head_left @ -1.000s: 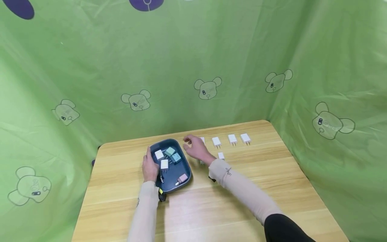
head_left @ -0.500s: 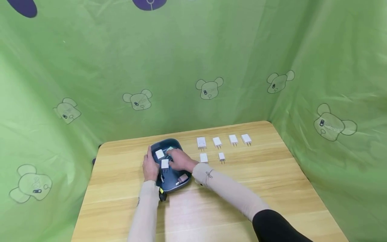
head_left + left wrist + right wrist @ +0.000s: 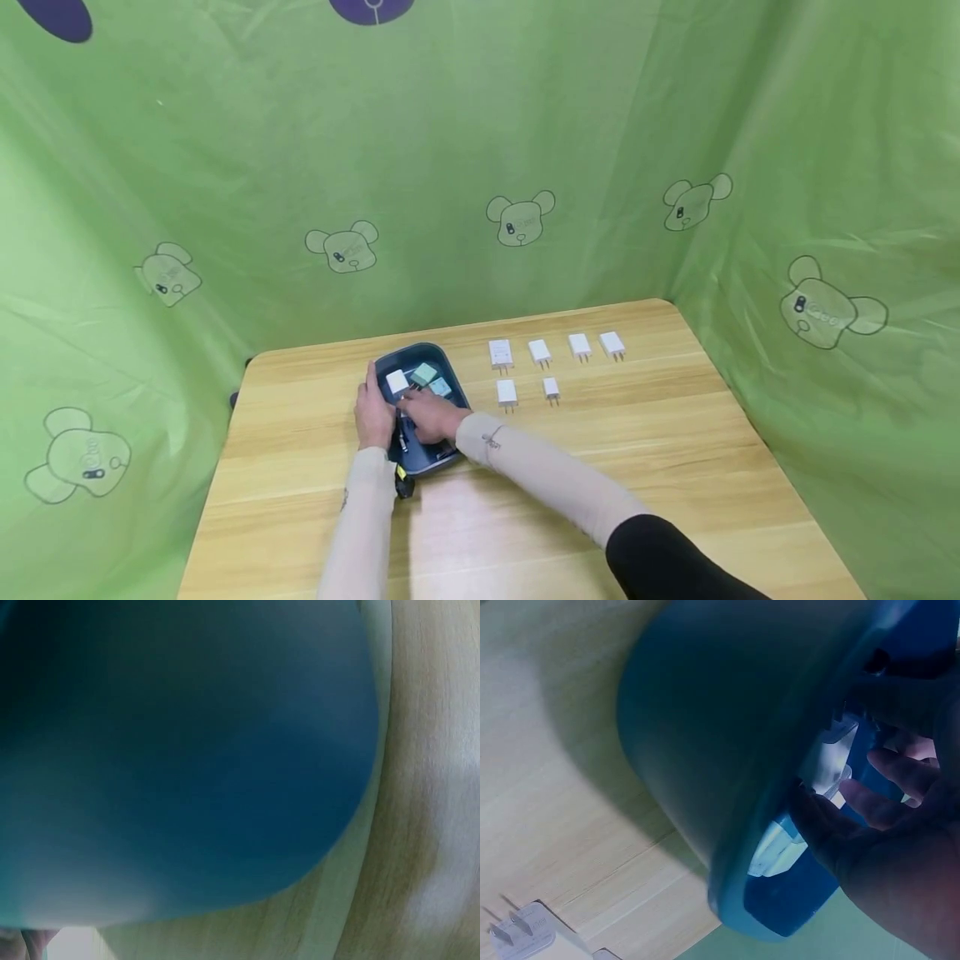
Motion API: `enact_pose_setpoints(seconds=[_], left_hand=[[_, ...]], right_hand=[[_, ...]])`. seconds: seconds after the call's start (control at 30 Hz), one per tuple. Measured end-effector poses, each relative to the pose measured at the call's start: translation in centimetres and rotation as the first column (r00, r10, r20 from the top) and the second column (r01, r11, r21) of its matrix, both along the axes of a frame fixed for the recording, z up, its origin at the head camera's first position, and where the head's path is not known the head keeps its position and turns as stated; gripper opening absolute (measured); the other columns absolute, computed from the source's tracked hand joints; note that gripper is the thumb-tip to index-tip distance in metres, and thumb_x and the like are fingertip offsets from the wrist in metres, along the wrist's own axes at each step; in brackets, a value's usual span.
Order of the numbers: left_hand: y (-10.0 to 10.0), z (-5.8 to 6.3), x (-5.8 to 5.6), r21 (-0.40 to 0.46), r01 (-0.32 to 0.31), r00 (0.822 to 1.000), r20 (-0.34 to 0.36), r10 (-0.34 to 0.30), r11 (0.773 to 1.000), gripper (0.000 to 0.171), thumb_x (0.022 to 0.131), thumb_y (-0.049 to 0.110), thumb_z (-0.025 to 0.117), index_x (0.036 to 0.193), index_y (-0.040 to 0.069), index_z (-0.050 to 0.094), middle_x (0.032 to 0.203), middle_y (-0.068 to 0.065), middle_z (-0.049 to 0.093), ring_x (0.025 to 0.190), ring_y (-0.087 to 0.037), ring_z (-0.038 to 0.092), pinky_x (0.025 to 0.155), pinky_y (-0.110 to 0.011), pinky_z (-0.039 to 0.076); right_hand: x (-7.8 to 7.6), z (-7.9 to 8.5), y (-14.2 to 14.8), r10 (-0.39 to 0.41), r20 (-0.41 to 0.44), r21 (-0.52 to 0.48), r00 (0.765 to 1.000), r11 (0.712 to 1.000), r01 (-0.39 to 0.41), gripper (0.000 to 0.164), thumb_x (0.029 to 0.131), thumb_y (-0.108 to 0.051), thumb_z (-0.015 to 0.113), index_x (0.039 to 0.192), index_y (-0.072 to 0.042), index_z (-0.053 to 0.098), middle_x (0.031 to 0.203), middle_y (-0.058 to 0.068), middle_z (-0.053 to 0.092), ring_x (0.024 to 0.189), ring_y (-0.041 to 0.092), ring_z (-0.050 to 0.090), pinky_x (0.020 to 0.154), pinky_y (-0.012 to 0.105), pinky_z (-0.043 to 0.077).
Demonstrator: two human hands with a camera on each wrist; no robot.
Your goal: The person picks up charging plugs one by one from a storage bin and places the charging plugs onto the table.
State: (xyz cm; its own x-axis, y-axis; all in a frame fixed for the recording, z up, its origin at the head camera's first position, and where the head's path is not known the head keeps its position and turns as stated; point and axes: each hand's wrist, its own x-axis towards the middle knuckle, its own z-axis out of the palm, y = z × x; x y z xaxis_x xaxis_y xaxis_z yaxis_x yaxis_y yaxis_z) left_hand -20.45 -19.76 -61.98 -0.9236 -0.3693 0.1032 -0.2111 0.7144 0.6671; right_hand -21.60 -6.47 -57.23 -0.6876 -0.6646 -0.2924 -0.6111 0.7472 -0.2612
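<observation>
A dark blue plastic basin [image 3: 422, 460] stands on the wooden table. My left hand [image 3: 373, 418] holds its left wall; in the left wrist view the blue basin wall [image 3: 225, 765] fills most of the picture. My right hand [image 3: 433, 417] reaches down inside, thumb and fingers curled at a white charger plug [image 3: 832, 761]. Behind that hand lie a green charger plug [image 3: 423, 374], a teal one [image 3: 439, 387] and another white plug [image 3: 397, 382]. A thin dark piece with a metal end [image 3: 402, 439] rests near my left hand. The pink plug is mostly hidden by my right hand.
Right of the basin, white charger plugs form a back row, from a large plug [image 3: 500, 353] to the far-right plug [image 3: 612, 342]. Two more, a medium plug [image 3: 507, 392] and a small one [image 3: 551, 387], lie in front. A green curtain [image 3: 450, 275] hangs behind the table.
My right hand has come from above the basin's right side down into it, then shifted left and nearer to a white plug. My left hand stays at the basin wall.
</observation>
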Motion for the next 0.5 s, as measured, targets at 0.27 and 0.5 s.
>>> enact_pose_setpoints(seconds=[0.27, 0.5], left_hand=[[-0.06, 0.06, 0.01, -0.010, 0.002, 1.000, 0.016, -0.001, 1.000, 0.091, 0.080, -0.008, 0.070, 0.159, 0.011, 0.031, 0.127, -0.032, 0.059, 0.107, -0.051, 0.064, 0.097, -0.059, 0.054], [-0.10, -0.02, -0.12, 0.009, 0.002, 1.000, 0.015, -0.002, 1.000, 0.090, 0.079, -0.009, 0.069, 0.159, 0.011, 0.031, 0.129, -0.032, 0.058, 0.110, -0.050, 0.063, 0.100, -0.058, 0.053]], right_hand=[[0.01, -0.30, -0.29, -0.040, 0.043, 0.046, 0.998, 0.998, 0.038, 0.067, 0.090, -0.011, 0.069, 0.152, -0.024, 0.048, 0.167, 0.003, 0.032, 0.151, 0.031, 0.038, 0.119, 0.040, 0.044], [-0.07, -0.71, -0.46, 0.021, -0.042, 0.066, 0.999, 0.998, -0.018, 0.059, 0.086, -0.014, 0.075, 0.142, -0.023, 0.059, 0.158, 0.006, 0.045, 0.138, 0.030, 0.050, 0.115, 0.036, 0.046]])
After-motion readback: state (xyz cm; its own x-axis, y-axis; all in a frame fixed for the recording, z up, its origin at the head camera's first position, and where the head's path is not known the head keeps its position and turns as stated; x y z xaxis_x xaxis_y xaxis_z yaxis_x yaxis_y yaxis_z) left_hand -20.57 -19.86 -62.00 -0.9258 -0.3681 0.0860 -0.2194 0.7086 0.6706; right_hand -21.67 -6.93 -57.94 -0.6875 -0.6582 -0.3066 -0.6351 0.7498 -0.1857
